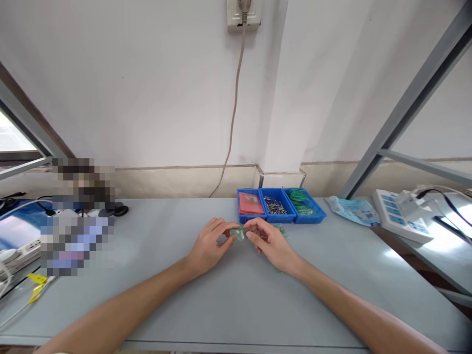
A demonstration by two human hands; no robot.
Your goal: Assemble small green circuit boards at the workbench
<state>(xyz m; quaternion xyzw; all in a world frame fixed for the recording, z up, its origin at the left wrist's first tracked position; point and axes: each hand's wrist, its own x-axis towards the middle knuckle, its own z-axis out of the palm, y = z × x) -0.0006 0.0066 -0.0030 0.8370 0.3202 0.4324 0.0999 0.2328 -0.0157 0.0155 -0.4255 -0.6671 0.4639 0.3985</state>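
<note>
Between both hands, a little above the grey table, is a small green see-through plastic packet. My left hand pinches its left side between thumb and fingers. On the other side, my right hand grips it with thumb and forefinger. What lies inside the packet is too small to tell. Another green plastic piece lies partly hidden behind my right hand. Just beyond the hands stand three joined blue bins: one with red sheets, one with thin metal pieces, one with green plastic packets.
A blue-and-white plastic pouch and a white power strip lie at the right. Cables and another power strip crowd the left end, beside a blurred patch. A cord hangs down the wall from a socket.
</note>
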